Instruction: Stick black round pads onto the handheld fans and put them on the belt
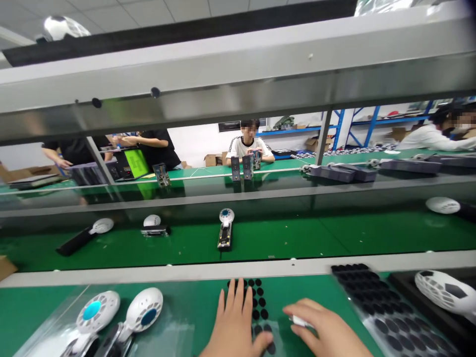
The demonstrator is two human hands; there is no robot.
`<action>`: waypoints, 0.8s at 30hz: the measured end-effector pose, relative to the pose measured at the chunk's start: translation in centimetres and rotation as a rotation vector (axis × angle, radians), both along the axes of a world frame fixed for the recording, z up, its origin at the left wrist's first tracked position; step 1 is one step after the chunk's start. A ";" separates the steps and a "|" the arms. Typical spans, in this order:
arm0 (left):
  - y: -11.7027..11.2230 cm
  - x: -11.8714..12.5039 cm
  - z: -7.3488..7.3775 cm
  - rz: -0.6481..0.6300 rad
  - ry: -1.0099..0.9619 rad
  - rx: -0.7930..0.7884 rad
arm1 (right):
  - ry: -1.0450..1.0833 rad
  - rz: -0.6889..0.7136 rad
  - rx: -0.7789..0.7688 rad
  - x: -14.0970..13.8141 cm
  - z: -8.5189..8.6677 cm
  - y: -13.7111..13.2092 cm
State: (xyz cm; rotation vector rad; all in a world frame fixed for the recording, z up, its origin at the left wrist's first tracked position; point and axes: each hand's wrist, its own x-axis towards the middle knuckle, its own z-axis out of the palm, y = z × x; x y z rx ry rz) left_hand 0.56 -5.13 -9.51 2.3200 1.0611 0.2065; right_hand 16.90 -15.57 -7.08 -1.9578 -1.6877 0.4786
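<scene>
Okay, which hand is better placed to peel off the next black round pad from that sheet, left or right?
Probably the left hand: it lies flat on the sheet of black round pads, fingers among them. The right hand already pinches a small white part, so it seems occupied.

Plenty of bare tabletop (pixel 193 302) between my left hand (pixel 235 325) and the two fans (pixel 119 315). To the right it's tight: sheet of black pads (pixel 386 317) sits close beside my right hand (pixel 323 329).

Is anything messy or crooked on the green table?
Nothing looks spilled or broken. The one slightly odd thing: a black-handled fan on the belt lies slanted, while the fan beside it lies straight. The left hand rests flat on black dots.
</scene>
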 end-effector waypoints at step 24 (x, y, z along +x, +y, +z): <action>-2.6 -0.3 -2.9 0.012 0.134 0.219 | -0.197 -0.175 -0.067 -3.4 -3.8 6.8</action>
